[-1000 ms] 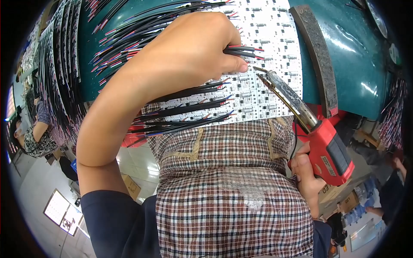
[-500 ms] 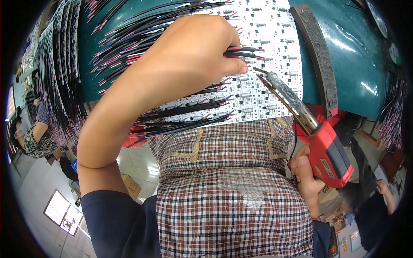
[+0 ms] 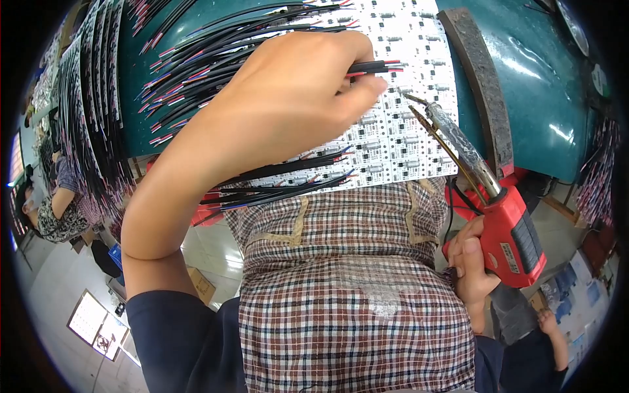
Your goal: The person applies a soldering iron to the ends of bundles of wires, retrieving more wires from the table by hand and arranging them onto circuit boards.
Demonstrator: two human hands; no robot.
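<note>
My left hand (image 3: 321,82) is closed over black-sheathed cables (image 3: 375,67), whose red-tipped ends stick out past the fingers above a white circuit board panel (image 3: 373,141). The panel carries rows of small chips and silver cylinders. My right hand (image 3: 473,262) grips a red soldering gun (image 3: 511,239) by its handle. Its metal tip and thin brass guide tube point up and left, just right of my left fingertips, over the panel. Further black cables (image 3: 288,167) lie across the panel's left side; my left forearm hides some of them.
A dark grey bar (image 3: 481,88) lies along the panel's right side on the green table (image 3: 544,98). Bundles of cables (image 3: 92,98) hang at the left. Another person's arm (image 3: 553,334) shows at lower right, and a seated person (image 3: 56,206) at far left.
The soldering gun has shifted right and slightly down, its tip now farther from the cable ends. My left hand has moved slightly, with the cable ends now higher. The person at lower right has moved.
</note>
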